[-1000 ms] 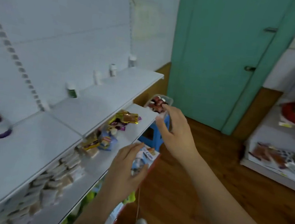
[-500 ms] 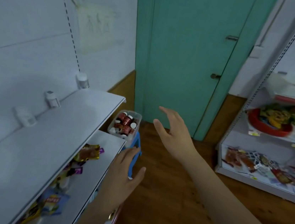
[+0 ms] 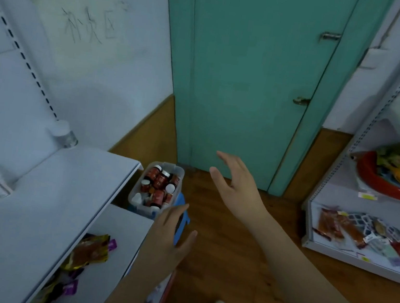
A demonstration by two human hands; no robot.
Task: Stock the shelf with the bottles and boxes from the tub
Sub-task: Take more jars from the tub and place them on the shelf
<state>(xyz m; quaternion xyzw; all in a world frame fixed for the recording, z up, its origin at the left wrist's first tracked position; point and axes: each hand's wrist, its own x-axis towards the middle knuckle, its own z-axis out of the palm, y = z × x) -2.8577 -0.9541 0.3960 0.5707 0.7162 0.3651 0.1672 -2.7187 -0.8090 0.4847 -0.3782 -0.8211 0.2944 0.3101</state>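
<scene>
The clear tub [image 3: 138, 195] of red-labelled bottles [image 3: 160, 181] sits on a blue stool [image 3: 183, 203] just past the far end of the white shelf [image 3: 43, 207]. The left hand [image 3: 167, 235] hovers near the tub, its grip spread and empty, while the right hand [image 3: 236, 188] is raised over the wooden floor, fingers straight, holding nothing
</scene>
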